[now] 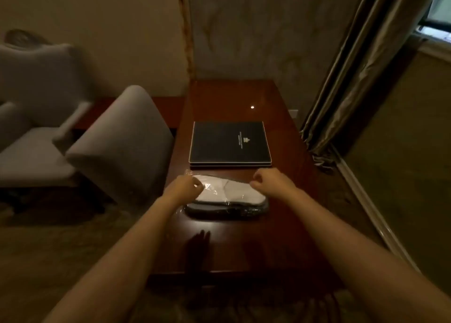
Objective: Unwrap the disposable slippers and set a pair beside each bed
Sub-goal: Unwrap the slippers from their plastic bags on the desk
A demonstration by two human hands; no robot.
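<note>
A pack of white disposable slippers (227, 192) in clear plastic wrap lies on the dark wooden desk (231, 244), with a darker wrapped pack (227, 210) just in front of it. My left hand (184, 187) pinches the plastic wrap at the pack's left end. At the pack's right end, my right hand (271, 180) has its fingers curled and appears to pinch the wrap. No bed is in view.
A black folder (229, 143) lies on the desk just behind the slippers. A grey chair (122, 147) stands against the desk's left side, with a grey armchair (31, 127) further left. Curtains (353, 78) hang at the right, beside a window.
</note>
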